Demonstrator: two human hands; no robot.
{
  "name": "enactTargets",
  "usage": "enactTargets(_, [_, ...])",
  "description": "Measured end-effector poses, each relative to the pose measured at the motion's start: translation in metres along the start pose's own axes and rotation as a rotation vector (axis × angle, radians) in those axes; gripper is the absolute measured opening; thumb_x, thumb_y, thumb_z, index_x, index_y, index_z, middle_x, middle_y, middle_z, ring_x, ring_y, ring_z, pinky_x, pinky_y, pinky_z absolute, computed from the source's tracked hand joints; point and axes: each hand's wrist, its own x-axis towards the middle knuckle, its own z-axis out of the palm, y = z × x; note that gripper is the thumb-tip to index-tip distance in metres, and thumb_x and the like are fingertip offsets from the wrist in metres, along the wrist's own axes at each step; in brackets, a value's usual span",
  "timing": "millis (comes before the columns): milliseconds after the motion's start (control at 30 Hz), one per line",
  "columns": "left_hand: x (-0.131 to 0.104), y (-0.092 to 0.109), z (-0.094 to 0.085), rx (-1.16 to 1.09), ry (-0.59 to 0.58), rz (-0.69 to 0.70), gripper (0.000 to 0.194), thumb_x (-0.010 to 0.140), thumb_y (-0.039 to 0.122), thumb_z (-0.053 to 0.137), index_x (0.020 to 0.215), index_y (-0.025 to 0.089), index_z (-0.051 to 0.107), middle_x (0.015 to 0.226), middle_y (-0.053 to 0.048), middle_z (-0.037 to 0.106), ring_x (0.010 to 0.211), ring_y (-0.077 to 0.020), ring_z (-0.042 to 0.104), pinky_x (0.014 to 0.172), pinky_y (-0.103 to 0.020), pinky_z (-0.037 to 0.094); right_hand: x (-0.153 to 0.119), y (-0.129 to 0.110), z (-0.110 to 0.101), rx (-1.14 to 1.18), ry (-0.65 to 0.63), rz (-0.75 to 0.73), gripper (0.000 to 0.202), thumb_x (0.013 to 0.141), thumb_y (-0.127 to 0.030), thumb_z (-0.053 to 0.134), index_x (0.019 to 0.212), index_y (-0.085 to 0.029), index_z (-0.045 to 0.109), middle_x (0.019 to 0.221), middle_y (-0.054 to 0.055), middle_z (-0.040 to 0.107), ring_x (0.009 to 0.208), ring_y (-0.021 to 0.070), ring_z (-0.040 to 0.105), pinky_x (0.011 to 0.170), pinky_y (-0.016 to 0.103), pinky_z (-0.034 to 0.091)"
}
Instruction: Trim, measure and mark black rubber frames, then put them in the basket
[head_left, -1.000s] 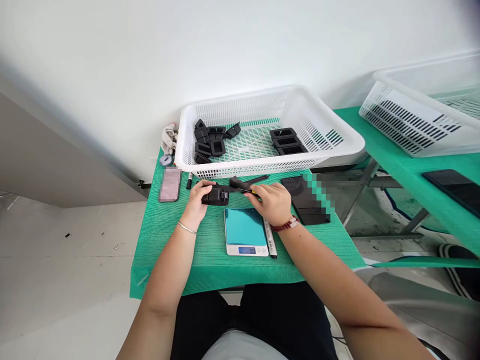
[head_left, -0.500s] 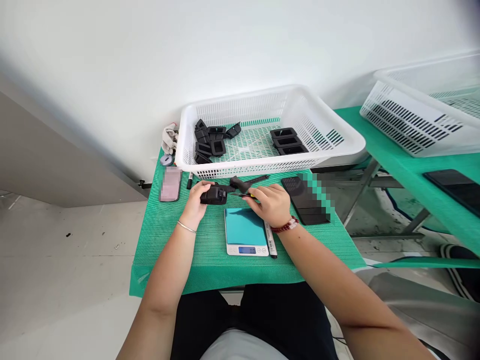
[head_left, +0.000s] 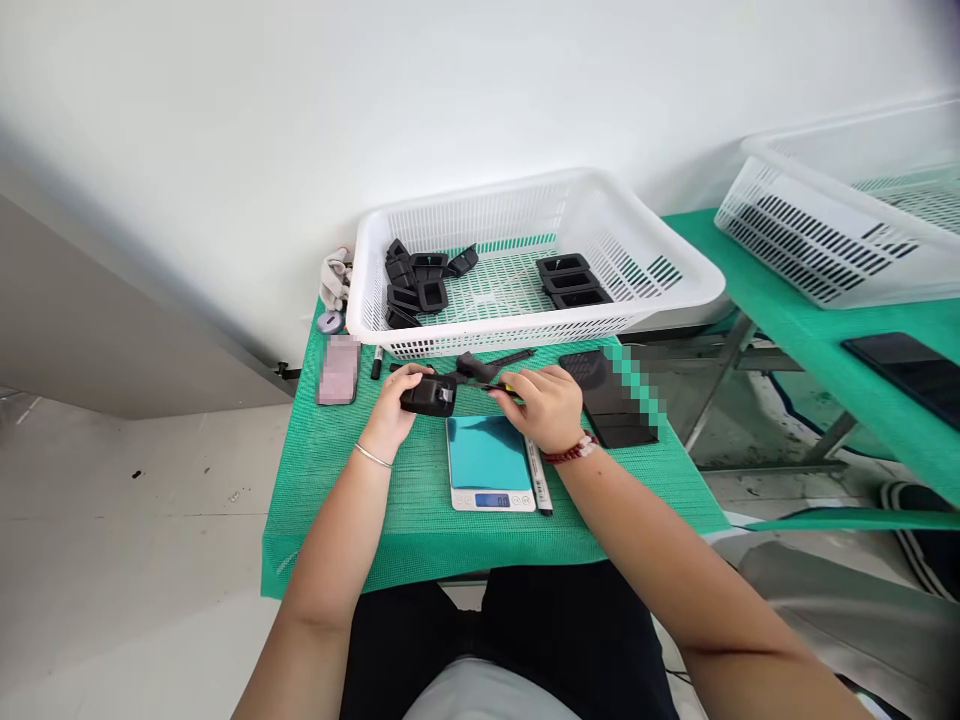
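My left hand (head_left: 391, 405) is closed on a black moulded part (head_left: 424, 396), held above the green-covered table left of centre. A shiny patch shows on the part's right end. My right hand (head_left: 549, 408) is closed round a slim knife (head_left: 508, 388) with some yellow on its handle; most of it is hidden by my fingers. The knife's thin tip points left toward the part, and I cannot tell whether they touch. Black scrap pieces (head_left: 474, 367) lie just behind both hands. Below them sits a digital scale (head_left: 489, 455) with a blue-green plate, its display reading 0.0.
Behind is a white basket (head_left: 480, 338) with several black parts (head_left: 574, 282). A marker (head_left: 538, 480) lies beside the scale, another marker (head_left: 376, 362) near the left phone (head_left: 339, 370). A dark phone (head_left: 619, 410) lies at right. A second basket (head_left: 817, 250) stands farther right.
The black part has turned in my left hand, so its shiny patch now shows more. My right hand keeps the knife at nearly the same place. The view has shifted slightly.
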Motion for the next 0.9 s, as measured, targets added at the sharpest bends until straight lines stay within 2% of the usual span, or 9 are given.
enactTargets(100, [0.0007, 0.0008, -0.0011, -0.011, 0.049, -0.012, 0.020, 0.065, 0.031, 0.064, 0.077, 0.016, 0.067, 0.078, -0.002, 0.063, 0.068, -0.0132, 0.058, 0.057, -0.024, 0.042, 0.0009, -0.0034, -0.0014, 0.061, -0.027, -0.106, 0.025, 0.089, -0.040, 0.052, 0.080, -0.019, 0.062, 0.061, 0.000, 0.062, 0.055, 0.0122, 0.051, 0.062, 0.029, 0.030])
enactTargets(167, [0.0000, 0.0015, -0.0017, -0.007, 0.029, -0.018, 0.019, 0.065, 0.030, 0.064, 0.077, 0.016, 0.067, 0.078, -0.002, 0.063, 0.068, -0.0131, 0.058, 0.057, -0.023, 0.042, 0.0019, -0.0054, -0.0013, 0.086, -0.038, -0.133, 0.024, 0.089, -0.038, 0.051, 0.080, -0.019, 0.062, 0.061, 0.001, 0.062, 0.056, 0.0121, 0.051, 0.062, 0.029, 0.030])
enactTargets(367, [-0.0042, 0.0032, -0.0007, -0.021, -0.130, -0.011, 0.020, 0.062, 0.029, 0.063, 0.077, 0.016, 0.067, 0.079, -0.002, 0.062, 0.066, -0.0129, 0.056, 0.058, -0.023, 0.042, 0.0017, -0.0021, 0.0001, 0.020, 0.039, -0.005, 0.021, 0.089, -0.034, 0.052, 0.083, -0.018, 0.063, 0.058, 0.001, 0.062, 0.052, 0.0133, 0.049, 0.060, 0.030, 0.029])
enactTargets(433, [-0.0036, 0.0027, -0.0001, -0.010, -0.108, -0.006, 0.019, 0.063, 0.028, 0.063, 0.076, 0.016, 0.067, 0.077, -0.002, 0.061, 0.066, -0.0131, 0.056, 0.057, -0.023, 0.041, 0.0014, -0.0016, -0.0010, 0.014, 0.041, -0.007, 0.021, 0.089, -0.035, 0.052, 0.081, -0.018, 0.062, 0.058, 0.001, 0.063, 0.052, 0.0131, 0.050, 0.060, 0.029, 0.031])
enactTargets(533, [-0.0012, 0.0016, -0.0005, -0.014, -0.042, -0.024, 0.018, 0.066, 0.029, 0.062, 0.076, 0.016, 0.067, 0.076, -0.002, 0.061, 0.067, -0.0135, 0.056, 0.056, -0.023, 0.041, 0.0017, -0.0042, -0.0030, 0.066, -0.001, -0.102, 0.022, 0.088, -0.038, 0.054, 0.080, -0.019, 0.062, 0.061, 0.000, 0.064, 0.056, 0.0125, 0.054, 0.063, 0.029, 0.034])
enactTargets(633, [-0.0003, 0.0016, -0.0013, -0.042, -0.035, -0.035, 0.018, 0.067, 0.029, 0.061, 0.077, 0.016, 0.068, 0.078, -0.002, 0.061, 0.068, -0.0133, 0.056, 0.056, -0.023, 0.041, 0.0023, -0.0067, -0.0030, 0.082, -0.043, -0.165, 0.024, 0.088, -0.040, 0.053, 0.080, -0.019, 0.062, 0.063, 0.000, 0.064, 0.056, 0.0119, 0.054, 0.064, 0.029, 0.034])
enactTargets(733, [-0.0020, 0.0031, -0.0009, -0.020, -0.110, -0.028, 0.018, 0.064, 0.027, 0.064, 0.077, 0.016, 0.068, 0.077, -0.002, 0.061, 0.067, -0.0129, 0.055, 0.057, -0.022, 0.041, 0.0018, -0.0050, -0.0018, 0.027, -0.058, -0.074, 0.024, 0.089, -0.039, 0.052, 0.081, -0.019, 0.062, 0.062, 0.001, 0.064, 0.056, 0.0123, 0.052, 0.063, 0.030, 0.032])
enactTargets(800, [-0.0034, 0.0040, 0.0000, 0.008, -0.179, -0.024, 0.020, 0.060, 0.027, 0.065, 0.076, 0.015, 0.068, 0.076, -0.002, 0.061, 0.065, -0.0127, 0.055, 0.056, -0.022, 0.040, 0.0013, -0.0023, -0.0015, -0.007, -0.025, -0.008, 0.022, 0.089, -0.037, 0.052, 0.083, -0.019, 0.062, 0.059, 0.000, 0.062, 0.054, 0.0125, 0.050, 0.062, 0.030, 0.031])
enactTargets(900, [-0.0035, 0.0038, 0.0005, 0.021, -0.194, -0.031, 0.022, 0.060, 0.028, 0.064, 0.077, 0.015, 0.067, 0.075, -0.002, 0.061, 0.064, -0.0128, 0.055, 0.056, -0.023, 0.039, 0.0013, -0.0003, -0.0026, -0.003, 0.038, -0.002, 0.020, 0.088, -0.036, 0.053, 0.081, -0.019, 0.061, 0.056, -0.001, 0.061, 0.052, 0.0122, 0.049, 0.061, 0.030, 0.030])
